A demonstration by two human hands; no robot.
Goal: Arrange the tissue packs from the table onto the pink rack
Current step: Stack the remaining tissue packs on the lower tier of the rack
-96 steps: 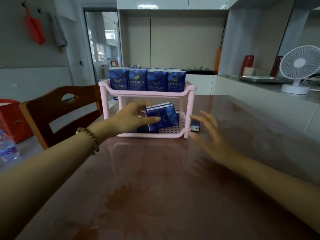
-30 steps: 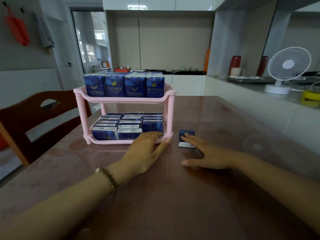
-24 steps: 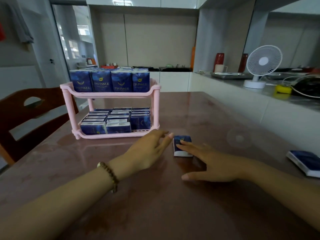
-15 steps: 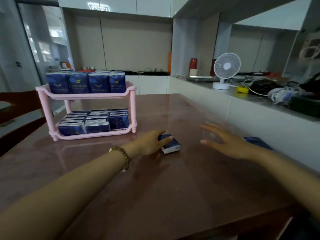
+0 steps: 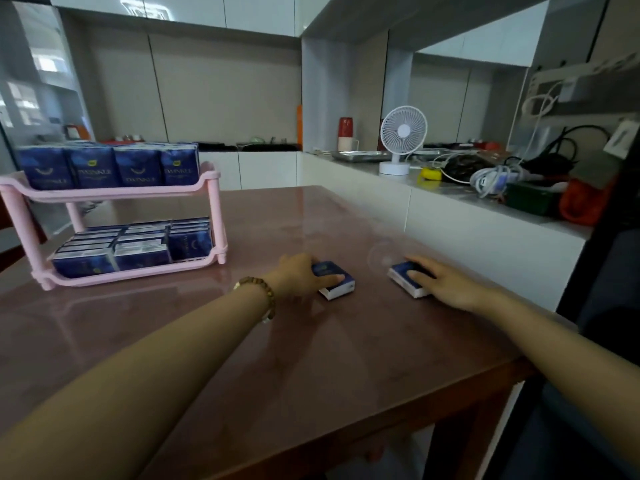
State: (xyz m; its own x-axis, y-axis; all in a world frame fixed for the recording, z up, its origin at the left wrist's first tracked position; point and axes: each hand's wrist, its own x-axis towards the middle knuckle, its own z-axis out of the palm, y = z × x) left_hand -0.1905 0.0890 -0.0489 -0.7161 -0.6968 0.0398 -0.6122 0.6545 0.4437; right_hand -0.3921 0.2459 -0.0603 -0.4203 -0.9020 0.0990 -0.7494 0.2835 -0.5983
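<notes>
your right hand (image 5: 446, 284) has come down on the second tissue pack (image 5: 403, 276), where half a second ago it hung spread above bare table. your left hand (image 5: 299, 274) stays on the first tissue pack (image 5: 337, 283), which has turned a little under it. your head has swung right, so the pink rack (image 5: 114, 192) now sits at the left of view, well apart from both packs.

your left fingers curl round the first pack, with one digit along its near side. your right fingers lie across the second pack's top; whether the thumb pinches it, i cannot tell.

the second pack lies near the right edge of the glossy table (image 5: 311, 368), so a push instead of a grip could slide it off. both shelves look nearly full, and forcing a pack in could topple the standing ones.
</notes>
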